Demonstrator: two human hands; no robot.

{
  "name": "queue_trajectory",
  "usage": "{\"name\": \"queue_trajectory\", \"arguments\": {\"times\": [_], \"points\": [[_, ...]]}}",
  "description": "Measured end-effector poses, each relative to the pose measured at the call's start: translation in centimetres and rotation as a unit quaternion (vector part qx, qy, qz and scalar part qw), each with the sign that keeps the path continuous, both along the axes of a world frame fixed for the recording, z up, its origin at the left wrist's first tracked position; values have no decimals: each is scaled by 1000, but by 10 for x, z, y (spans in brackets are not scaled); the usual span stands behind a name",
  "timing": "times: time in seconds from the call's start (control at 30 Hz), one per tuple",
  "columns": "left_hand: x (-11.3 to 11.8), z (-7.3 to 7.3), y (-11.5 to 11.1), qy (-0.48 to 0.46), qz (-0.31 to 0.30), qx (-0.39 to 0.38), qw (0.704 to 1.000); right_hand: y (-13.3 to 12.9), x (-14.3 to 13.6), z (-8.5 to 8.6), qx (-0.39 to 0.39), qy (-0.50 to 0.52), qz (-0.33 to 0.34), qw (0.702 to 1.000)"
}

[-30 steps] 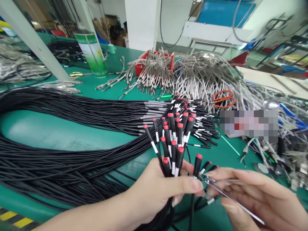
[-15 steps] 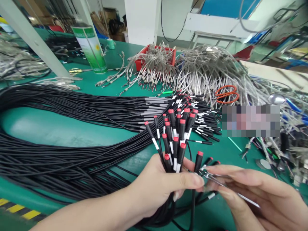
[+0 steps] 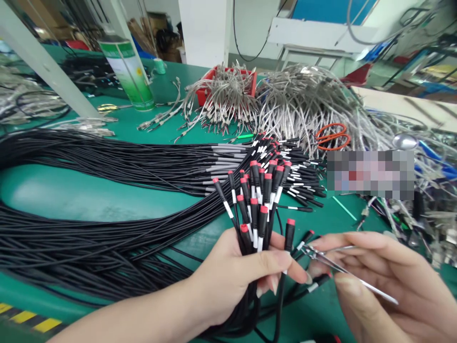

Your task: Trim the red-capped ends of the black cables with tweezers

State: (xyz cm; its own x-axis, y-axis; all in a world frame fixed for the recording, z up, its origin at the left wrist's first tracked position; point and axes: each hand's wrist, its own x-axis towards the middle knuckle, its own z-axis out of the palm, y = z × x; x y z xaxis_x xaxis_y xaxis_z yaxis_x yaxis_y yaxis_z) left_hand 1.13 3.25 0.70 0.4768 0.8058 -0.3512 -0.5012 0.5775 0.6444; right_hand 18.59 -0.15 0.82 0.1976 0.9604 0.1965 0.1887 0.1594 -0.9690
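Note:
My left hand [image 3: 246, 271] is closed around a bundle of black cables [image 3: 254, 209] whose red-tipped ends, banded in white, stand up above the fist. One single cable [image 3: 289, 236] sits apart from the bundle, between my left thumb and fingers. In my right hand [image 3: 385, 276], the fingers hold a shiny metal tool that looks like a nail clipper [image 3: 342, 271]. Its head is just right of that single cable, apart from it. Several more red-tipped cables lie below and behind my hands.
Long black cables [image 3: 107, 228] loop across the green table [image 3: 71, 193]. Behind are a red bin [image 3: 203, 95] of grey cables, a large grey cable pile [image 3: 303, 95], orange-handled scissors [image 3: 332, 137] and a green-and-white can [image 3: 130, 76]. A slanted post [image 3: 53, 66] stands at left.
My right hand has drawn the tool away to the right from the single cable's end, which it was touching or nearly touching. The view has shifted slightly; my left hand keeps its hold.

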Motion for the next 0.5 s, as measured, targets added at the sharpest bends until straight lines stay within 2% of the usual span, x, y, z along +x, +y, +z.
{"name": "queue_trajectory", "arguments": {"times": [0.13, 0.4, 0.5], "points": [[0, 0, 0, -15, -9, 7, 1000, 1, -7, 2, -7, -32, 25, 999], [0, -3, -2, -28, -11, 21, 999, -1, -8, 1, -6, -31, 63, 998], [0, -4, -2, -23, -11, 20, 999, -1, -14, 2, 3, -7, 49, 999]]}}
